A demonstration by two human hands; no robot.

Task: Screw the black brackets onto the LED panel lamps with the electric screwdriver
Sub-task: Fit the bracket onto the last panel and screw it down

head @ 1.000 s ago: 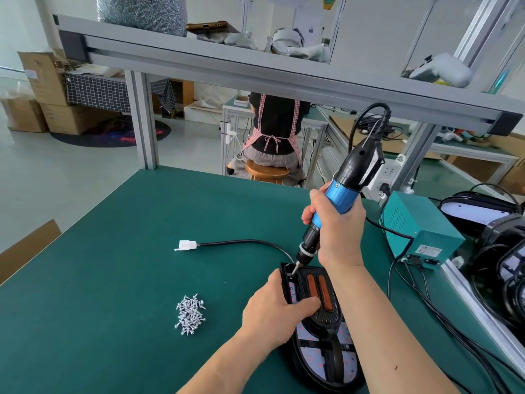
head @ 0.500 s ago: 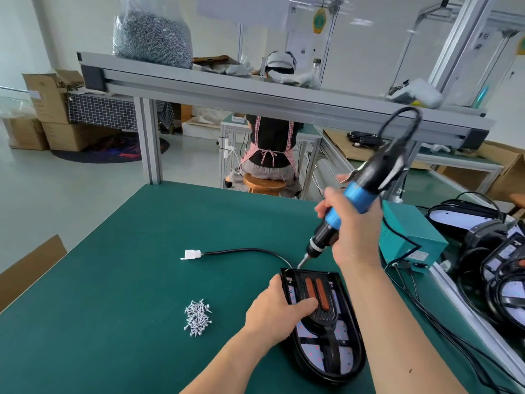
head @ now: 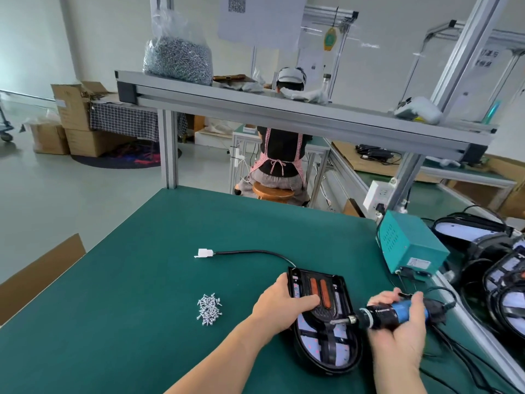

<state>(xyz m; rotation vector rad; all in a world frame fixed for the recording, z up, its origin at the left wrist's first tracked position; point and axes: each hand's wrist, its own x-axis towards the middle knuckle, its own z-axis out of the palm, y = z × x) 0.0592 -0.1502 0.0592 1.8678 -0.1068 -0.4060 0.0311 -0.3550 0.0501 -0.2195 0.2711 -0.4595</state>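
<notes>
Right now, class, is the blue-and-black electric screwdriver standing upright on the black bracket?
No, the blue-and-black electric screwdriver lies nearly level in the right hand.

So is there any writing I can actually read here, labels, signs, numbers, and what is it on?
No text here is legible.
White sign, upper right: dark characters, too blurred.
Label on the teal box: print too small.
Hanging white sheet: a square code pattern, no words.
Yellow tag: blurred.
</notes>
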